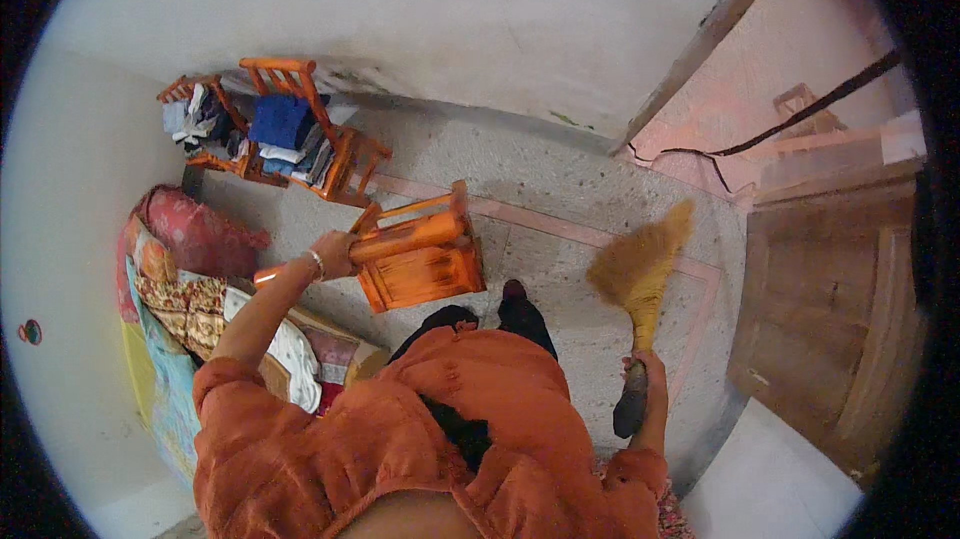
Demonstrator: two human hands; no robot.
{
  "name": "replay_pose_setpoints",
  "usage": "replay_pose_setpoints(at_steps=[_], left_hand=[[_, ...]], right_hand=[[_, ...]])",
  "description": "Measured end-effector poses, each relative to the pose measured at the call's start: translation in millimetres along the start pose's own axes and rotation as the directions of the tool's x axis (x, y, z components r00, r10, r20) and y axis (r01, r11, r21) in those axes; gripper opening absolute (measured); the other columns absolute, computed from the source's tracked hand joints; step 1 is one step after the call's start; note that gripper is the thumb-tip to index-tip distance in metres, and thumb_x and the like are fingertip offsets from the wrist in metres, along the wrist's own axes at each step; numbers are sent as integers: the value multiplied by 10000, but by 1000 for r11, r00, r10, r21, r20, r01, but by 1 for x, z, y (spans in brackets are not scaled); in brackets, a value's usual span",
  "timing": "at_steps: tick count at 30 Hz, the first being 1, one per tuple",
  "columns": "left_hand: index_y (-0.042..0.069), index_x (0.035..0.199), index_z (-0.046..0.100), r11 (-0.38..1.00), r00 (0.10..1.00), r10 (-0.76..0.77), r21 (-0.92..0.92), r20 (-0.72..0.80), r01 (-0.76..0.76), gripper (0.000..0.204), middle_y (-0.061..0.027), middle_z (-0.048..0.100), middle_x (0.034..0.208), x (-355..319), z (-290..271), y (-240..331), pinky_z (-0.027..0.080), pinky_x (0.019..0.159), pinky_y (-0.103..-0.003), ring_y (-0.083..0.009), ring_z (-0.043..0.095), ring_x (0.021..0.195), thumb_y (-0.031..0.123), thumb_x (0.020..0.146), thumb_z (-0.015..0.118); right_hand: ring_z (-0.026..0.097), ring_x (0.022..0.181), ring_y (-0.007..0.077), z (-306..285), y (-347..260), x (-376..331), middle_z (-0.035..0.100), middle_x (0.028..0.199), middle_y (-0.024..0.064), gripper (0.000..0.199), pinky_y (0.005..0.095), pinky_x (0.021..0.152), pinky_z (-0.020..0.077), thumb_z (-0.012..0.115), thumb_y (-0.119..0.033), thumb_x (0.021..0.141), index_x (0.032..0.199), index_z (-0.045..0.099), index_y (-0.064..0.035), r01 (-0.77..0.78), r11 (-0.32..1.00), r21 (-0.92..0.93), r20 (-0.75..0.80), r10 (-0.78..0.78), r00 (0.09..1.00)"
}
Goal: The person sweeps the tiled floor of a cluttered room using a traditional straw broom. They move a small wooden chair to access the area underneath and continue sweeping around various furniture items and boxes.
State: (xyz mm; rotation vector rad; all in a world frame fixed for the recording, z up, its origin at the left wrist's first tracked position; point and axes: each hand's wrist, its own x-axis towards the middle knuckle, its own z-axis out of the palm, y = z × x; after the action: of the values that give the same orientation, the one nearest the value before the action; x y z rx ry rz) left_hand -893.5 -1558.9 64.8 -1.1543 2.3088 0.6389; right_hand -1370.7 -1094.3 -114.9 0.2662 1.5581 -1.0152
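My left hand (335, 253) is closed on the frame of a small orange wooden chair (420, 261), which is tilted in front of my legs. Whether the chair's legs touch the floor I cannot tell. On the other side, my right hand (648, 371) grips a broom (645, 284) near its dark handle end. The broom's tan, fanned bristles point away from me, over the speckled floor (540, 179). A bracelet circles my left wrist.
Two wooden chairs bearing folded clothes (285, 129) stand by the far wall. Bundled bedding and cloths (190, 289) lie along the left wall. At right are a brown wooden door (820, 309), a white panel (775, 474) and a doorway with a dark cable (800, 114).
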Motion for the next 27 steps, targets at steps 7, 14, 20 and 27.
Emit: replay_pose_setpoints(at_steps=[7, 14, 20, 27], left_hand=[[57, 945, 616, 970, 989, 20, 237, 146, -54, 474, -168, 617, 879, 88, -71, -31, 469, 744, -387, -320, 586, 839, 246, 527, 734], [38, 899, 625, 930, 975, 168, 303, 148, -207, 453, -161, 632, 842, 218, -130, -94, 474, 703, -381, -302, 607, 790, 274, 531, 740], [-13, 969, 572, 992, 976, 107, 48, 192, -118, 419, -128, 627, 785, 330, -155, -85, 475, 585, -354, -239, 594, 621, 151, 602, 689], [25, 1003, 574, 961, 985, 157, 221, 66, -168, 437, -113, 632, 815, 419, -154, -114, 472, 671, -337, -234, 604, 729, 152, 601, 691]], right_hand=[[544, 525, 192, 82, 21, -76, 591, 751, 141, 341, 345, 434, 489, 576, -101, 728, 1039, 447, -43, 73, 985, 156, -121, -55, 991], [546, 527, 167, 218, 48, -128, 595, 762, 121, 380, 310, 420, 484, 597, -81, 730, 1079, 450, -39, 187, 953, 240, -247, -126, 961], [542, 501, 173, 322, 62, -175, 582, 734, 98, 596, 313, 423, 496, 617, -5, 688, 1238, 391, -56, 179, 892, 415, -382, -7, 924], [528, 610, 145, 462, 188, -214, 571, 757, 52, 523, 278, 563, 450, 675, -65, 657, 1121, 446, 7, 228, 857, 462, -693, 189, 696]])
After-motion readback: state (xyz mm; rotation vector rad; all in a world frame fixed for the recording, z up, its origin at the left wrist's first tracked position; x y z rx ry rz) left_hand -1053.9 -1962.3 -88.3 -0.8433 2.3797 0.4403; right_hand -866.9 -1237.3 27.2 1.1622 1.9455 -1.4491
